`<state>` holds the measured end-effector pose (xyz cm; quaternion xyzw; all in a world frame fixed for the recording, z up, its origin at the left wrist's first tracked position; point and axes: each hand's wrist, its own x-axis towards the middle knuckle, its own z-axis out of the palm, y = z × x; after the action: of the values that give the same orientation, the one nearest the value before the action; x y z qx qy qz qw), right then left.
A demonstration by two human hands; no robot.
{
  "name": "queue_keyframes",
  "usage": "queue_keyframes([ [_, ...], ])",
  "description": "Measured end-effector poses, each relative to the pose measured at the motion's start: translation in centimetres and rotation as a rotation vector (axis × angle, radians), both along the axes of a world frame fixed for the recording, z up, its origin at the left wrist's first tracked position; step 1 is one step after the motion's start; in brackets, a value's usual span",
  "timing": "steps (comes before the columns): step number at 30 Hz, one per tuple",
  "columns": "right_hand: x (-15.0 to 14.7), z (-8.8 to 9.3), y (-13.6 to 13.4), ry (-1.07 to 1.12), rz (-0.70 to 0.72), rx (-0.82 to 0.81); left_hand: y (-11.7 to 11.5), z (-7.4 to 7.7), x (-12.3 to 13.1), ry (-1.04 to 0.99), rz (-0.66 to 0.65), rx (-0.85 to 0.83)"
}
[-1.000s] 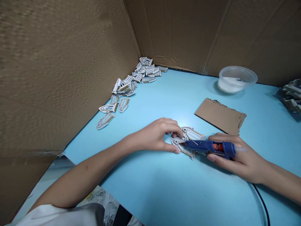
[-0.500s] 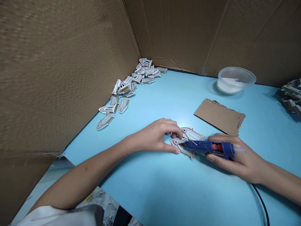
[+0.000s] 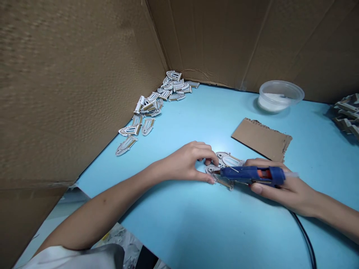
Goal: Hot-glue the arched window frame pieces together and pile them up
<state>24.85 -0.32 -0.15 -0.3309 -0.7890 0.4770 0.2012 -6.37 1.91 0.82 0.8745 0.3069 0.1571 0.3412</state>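
A blue hot glue gun (image 3: 249,175) lies in the grip of my right hand (image 3: 291,190), its nozzle pointing left over a small arch-shaped wooden piece (image 3: 213,170). A clear glue stick sticks out of the gun's back end. My left hand (image 3: 196,160) has thumb and fingertips curled round the left end of that arched piece, pinning it on the table. Just behind it lies a second arched piece (image 3: 230,160), partly covered by the gun and my fingers. The gun hides much of the nearer piece.
Similar arched pieces (image 3: 153,102) are heaped along the left cardboard wall (image 3: 84,93). Behind my right hand lies a torn cardboard piece (image 3: 262,138). A clear plastic tub (image 3: 281,93) with white contents stands near the back wall. More stacked pieces (image 3: 347,114) sit far right. A black cord (image 3: 307,239) trails at front right.
The glue gun and my right hand have shifted slightly to the right, and the cord has swung left. My left hand stays on the arched piece.
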Motion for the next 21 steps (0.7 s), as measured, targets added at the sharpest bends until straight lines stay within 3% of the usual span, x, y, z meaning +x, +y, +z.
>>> queue_keyframes([
  [3, 0.8, -1.1, 0.1, 0.149, -0.13, -0.126, 0.0, 0.1, 0.1, 0.027, -0.007, 0.018],
  [7, 1.2, -2.1, 0.4, 0.278, -0.333, -0.165, -0.1, 0.0, -0.1, 0.026, -0.013, 0.03],
  [12, 0.4, -1.4, 0.8, 0.29, -0.375, -0.122, -0.5, 0.2, -0.1, -0.002, 0.026, 0.095],
  [17, 0.3, -1.3, 0.9, 0.295, -0.364, -0.087, -1.3, 1.0, 0.3, 0.102, -0.145, 0.18],
  [21, 0.4, -1.6, 0.9, 0.274, -0.359, -0.093, -1.8, 1.2, 0.7, 0.174, -0.164, 0.316],
])
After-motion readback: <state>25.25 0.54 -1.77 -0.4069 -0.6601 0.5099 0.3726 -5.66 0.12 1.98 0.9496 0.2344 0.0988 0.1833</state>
